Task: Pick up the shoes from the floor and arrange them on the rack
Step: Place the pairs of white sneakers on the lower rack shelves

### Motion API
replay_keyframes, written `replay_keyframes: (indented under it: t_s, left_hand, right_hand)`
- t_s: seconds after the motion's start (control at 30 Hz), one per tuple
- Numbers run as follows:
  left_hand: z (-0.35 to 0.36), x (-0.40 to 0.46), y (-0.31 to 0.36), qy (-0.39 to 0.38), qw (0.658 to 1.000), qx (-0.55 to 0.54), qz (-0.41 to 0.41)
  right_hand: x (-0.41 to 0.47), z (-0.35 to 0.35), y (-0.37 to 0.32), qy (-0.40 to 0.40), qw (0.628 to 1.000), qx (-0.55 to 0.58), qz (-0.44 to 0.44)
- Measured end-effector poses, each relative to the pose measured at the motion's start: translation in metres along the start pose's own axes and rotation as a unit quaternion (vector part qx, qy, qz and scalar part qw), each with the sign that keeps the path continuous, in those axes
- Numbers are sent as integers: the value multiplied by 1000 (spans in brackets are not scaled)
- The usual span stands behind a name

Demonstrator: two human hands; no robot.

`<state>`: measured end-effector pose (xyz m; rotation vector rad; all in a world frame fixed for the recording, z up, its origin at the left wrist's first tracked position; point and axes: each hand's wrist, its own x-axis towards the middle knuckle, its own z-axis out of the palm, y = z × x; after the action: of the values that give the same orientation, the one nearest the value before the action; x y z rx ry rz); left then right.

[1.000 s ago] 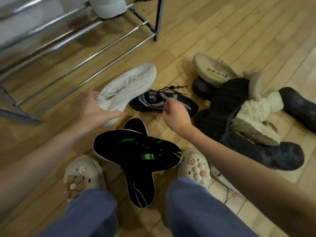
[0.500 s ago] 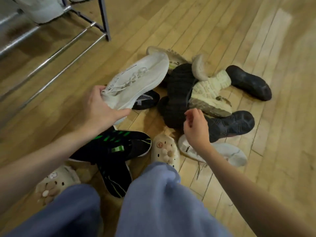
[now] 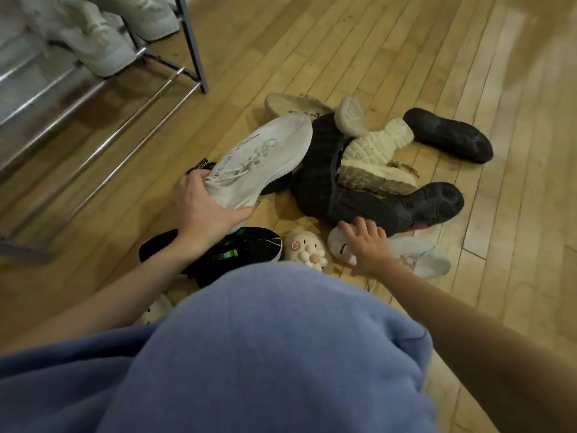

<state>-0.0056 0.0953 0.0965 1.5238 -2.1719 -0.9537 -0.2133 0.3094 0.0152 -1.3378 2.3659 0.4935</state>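
- Our left hand is clamped around the heel end of a white sneaker, thumb under the sole edge, the toe raised and pointing away over the pile.
- Our right hand is spread, fingers splayed, resting on the heel of a second white sneaker that lies flat on the wooden floor; no grasp closed yet.
- That second sneaker is directly beneath the right palm, its toe running off to the right, tucked just under a black shoe.
- Risks: the black shoe overlaps the sneaker's near edge, so a straight pull could drag or tip the heap above it. A flat-palm grab on the heel may slip. The held sneaker, gripped at one end only, could sag and clip the pile.
- Outward: a black-and-green shoe lies under the left wrist; cream chunky-soled shoes sit upturned on the heap.
- The rack stands upper left, pale shoes already on a tier, lower bars bare.
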Motion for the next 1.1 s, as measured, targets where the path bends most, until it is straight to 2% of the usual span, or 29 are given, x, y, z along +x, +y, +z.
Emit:
replay_keyframes:
  t_s: [0.17, 0.33, 0.43, 0.53, 0.63, 0.77, 0.83, 0.9, 0.97, 1.1]
  left_hand:
    - [-21, -1, -1, 23, 1000, 4, -18]
    - [-51, 2, -7, 56, 996, -7, -65]
    - [-70, -1, -15, 70, 989, -53, -119]
    - [-85, -7, -26, 89, 977, -99, -167]
    - [-95, -13, -50, 99, 956, -149, -231]
    - [-111, -18, -88, 94, 954, -114, -262]
    - [-122, -13, -103, 97, 955, -70, -272]
    - [-133, -6, -113, 84, 954, -10, -288]
    - [-141, 1, -121, 87, 951, 35, -293]
    - [-140, 17, -137, 122, 942, 51, -308]
  right_hand:
    - [6, 0, -3, 36, 998, -41, -16]
    - [5, -51, -16, 108, 992, 33, 53]
    - [12, -89, -38, 158, 987, -22, -20]
    - [20, -125, -70, 222, 961, -94, -139]
    - [33, -157, -107, 243, 901, -199, -298]
    - [63, -200, -150, 232, 728, -355, -539]
    - [76, -219, -173, 197, 670, -402, -592]
    - [88, -231, -197, 174, 628, -429, -625]
    - [104, -235, -221, 183, 596, -421, -659]
    - [147, -220, -257, 202, 549, -413, -698]
